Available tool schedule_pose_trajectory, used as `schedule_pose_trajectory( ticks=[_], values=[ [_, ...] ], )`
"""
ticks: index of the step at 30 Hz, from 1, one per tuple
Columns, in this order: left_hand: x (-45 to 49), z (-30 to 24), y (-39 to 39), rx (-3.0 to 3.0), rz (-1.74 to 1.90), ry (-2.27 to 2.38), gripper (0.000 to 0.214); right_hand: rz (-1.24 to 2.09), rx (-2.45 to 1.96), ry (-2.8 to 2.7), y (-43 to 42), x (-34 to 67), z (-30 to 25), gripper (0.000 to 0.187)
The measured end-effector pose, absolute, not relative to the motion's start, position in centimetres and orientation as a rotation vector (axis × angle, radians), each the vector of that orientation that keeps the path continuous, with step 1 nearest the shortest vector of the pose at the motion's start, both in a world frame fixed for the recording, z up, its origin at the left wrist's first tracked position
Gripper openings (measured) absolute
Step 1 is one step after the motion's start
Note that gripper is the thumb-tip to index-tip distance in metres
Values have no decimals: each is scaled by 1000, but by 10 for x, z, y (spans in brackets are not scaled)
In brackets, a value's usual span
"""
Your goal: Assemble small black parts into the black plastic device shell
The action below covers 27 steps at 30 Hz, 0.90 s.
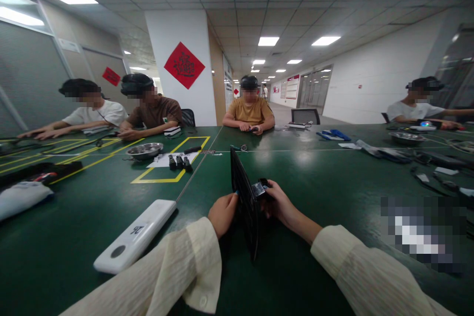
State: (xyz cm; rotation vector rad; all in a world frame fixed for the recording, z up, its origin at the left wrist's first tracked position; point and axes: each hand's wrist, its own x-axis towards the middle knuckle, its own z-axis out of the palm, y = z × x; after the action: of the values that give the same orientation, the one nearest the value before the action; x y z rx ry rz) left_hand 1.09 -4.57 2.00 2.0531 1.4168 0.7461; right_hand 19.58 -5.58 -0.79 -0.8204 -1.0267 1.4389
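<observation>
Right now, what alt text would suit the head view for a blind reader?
Two bare hands hold a thin black panel upright on edge at a green table: the left hand grips it, and the right hand holds a small dark part against it. A white device lies left; four people sit opposite.

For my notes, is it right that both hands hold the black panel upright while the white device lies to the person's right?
Not quite: the head view shows the white device lying to the person's left. The left hand and right hand do hold the black panel upright.
</observation>
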Motion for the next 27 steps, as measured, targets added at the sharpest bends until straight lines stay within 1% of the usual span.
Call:
schedule_pose_trajectory(
  ticks=[6, 14, 21, 27],
  values=[
    [11, 18, -44, 2003, 762, 1383, 53, 1416, -840, -1020, -58, 195, -5, 45],
    [11, 18, -46, 2014, 780, 1396, 49, 1339, -886, -1067, -56, 197, -9, 43],
    [10, 15, -44, 1998, 807, 1409, 56, 1307, -893, -1081, -56, 197, -9, 43],
    [11, 17, -45, 1994, 814, 1402, 55, 1282, -910, -1116, -54, 199, -11, 45]
  ],
)
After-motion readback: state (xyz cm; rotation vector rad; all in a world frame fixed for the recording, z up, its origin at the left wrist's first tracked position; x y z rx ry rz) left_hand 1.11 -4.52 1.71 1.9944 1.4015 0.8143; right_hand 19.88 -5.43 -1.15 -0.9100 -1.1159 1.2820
